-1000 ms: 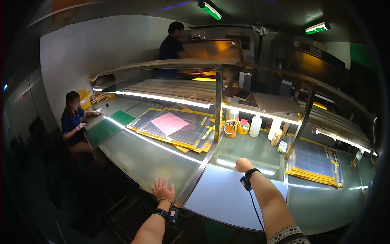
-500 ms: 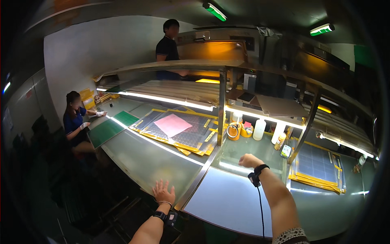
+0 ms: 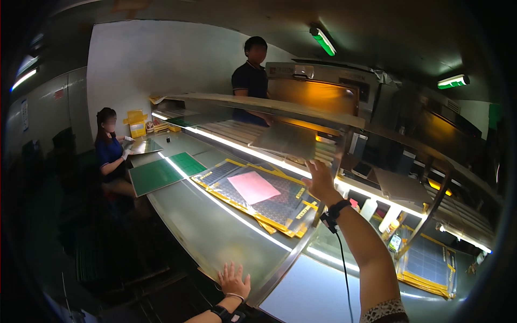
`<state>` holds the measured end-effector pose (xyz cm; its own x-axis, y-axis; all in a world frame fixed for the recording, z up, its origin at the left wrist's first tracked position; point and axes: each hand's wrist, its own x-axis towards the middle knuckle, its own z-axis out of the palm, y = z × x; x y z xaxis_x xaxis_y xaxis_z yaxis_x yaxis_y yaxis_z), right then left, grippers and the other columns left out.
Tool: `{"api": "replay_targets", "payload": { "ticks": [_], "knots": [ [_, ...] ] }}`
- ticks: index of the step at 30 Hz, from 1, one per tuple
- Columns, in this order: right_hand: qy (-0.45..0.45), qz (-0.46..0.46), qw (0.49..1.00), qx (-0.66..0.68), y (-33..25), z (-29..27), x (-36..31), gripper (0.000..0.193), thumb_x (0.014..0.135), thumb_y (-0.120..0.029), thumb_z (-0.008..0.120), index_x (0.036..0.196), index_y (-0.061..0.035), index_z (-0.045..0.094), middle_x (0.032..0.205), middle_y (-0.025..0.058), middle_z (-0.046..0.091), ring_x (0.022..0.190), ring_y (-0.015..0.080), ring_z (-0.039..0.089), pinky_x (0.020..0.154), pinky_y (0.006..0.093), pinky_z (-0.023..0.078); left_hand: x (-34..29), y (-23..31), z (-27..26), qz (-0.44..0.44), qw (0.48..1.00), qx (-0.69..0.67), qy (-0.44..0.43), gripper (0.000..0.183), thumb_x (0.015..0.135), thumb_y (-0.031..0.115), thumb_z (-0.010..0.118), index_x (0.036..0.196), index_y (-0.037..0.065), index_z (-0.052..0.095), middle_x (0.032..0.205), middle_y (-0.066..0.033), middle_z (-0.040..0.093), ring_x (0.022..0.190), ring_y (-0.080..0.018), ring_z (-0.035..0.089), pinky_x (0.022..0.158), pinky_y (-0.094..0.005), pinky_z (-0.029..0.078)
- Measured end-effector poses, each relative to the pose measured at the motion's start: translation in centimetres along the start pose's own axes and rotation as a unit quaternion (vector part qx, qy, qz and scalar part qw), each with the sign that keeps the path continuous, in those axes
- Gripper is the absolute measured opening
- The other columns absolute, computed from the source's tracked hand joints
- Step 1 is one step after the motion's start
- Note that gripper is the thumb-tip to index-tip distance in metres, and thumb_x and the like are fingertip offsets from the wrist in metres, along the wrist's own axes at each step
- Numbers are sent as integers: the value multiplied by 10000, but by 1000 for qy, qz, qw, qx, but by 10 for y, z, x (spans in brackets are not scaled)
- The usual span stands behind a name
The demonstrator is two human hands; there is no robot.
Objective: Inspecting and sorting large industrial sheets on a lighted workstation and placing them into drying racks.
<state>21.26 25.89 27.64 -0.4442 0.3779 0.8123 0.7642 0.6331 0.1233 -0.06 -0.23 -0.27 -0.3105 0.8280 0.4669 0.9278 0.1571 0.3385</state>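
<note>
My right hand has just come up and away from the smooth, pale bluish-white flat sheet and is now raised at the front of the shelf, as my view has swung left. Its fingers are extended and loosely apart, with nothing visible between them. They overlap the end of the glowing white light tube, just beside the thin, grey-brown rectangular plate lying on the shelf; whether they touch either one, I cannot tell. My left hand has stayed where it was, palm down with fingers spread on the grey-green, satin-surfaced table, holding nothing. I read the change as one of reach only: neither hand seems to carry anything.

Beyond my left hand, a stack of dark, glossy gridded films edged in yellow tape lies on the table, its layers slightly askew. On top rests a matte pink four-sided sheet, thin and flat. Farther left is a rigid green rectangular board, its sheen cut by a bright band of reflected light. The seated co-worker, in white gloves, now holds a shiny greyish panel behind that board. To the right of my raised forearm, a smooth white plastic bottle stands under the shelf, partly hidden.
</note>
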Motion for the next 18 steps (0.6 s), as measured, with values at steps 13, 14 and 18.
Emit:
{"api": "replay_targets", "payload": {
  "ticks": [13,14,18],
  "knots": [
    [-55,43,993,-91,2,98,40,117,722,-7,505,818,-49,557,864,132,601,791,315,594,692,406,502,-9,1,0,1,1000,-12,-16,513,744,408,588,1182,143,559,1303,-147,439,1259,-351,315,1036,-554,169],
    [-84,26,991,-100,-13,80,33,109,725,-9,506,815,-50,552,875,134,599,812,312,591,700,407,502,-6,2,-5,-3,1000,-15,-26,513,744,408,588,1182,143,559,1303,-147,439,1259,-351,315,1036,-554,169],
    [-44,-57,997,27,-91,-4,-25,401,674,38,541,1067,-44,560,1041,167,564,990,335,547,816,381,486,13,-29,-12,-133,907,-388,-91,843,782,606,506,1370,47,273,1375,-160,354,1290,-369,266,1037,-560,148]
  ]
}}
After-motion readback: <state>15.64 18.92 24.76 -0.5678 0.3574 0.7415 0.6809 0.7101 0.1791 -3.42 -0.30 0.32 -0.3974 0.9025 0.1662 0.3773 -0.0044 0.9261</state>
